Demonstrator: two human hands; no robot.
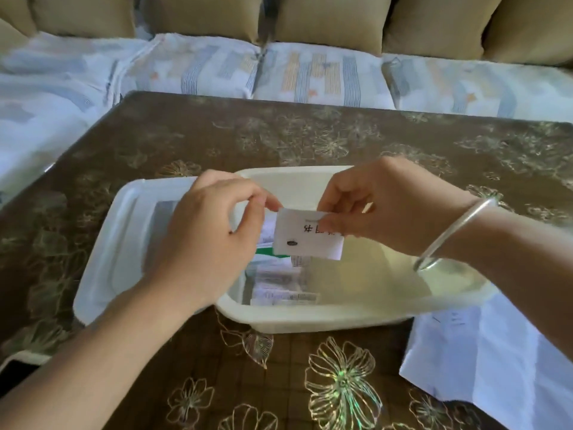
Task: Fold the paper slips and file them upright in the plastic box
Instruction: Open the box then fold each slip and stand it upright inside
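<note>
A folded white paper slip (305, 238) with black print hangs above the open white plastic box (310, 319). My left hand (210, 237) pinches the slip's top left corner. My right hand (390, 209), a silver bangle on its wrist, pinches the slip's upper right edge. Several folded slips (279, 283) stand packed together in the left part of the box; the right part of the box shows bare floor.
The box's translucent lid (124, 243) lies left of the box, partly under my left arm. Loose white paper sheets (483, 358) lie at the table's front right. The brown floral table (310, 135) backs onto a sofa with tan cushions.
</note>
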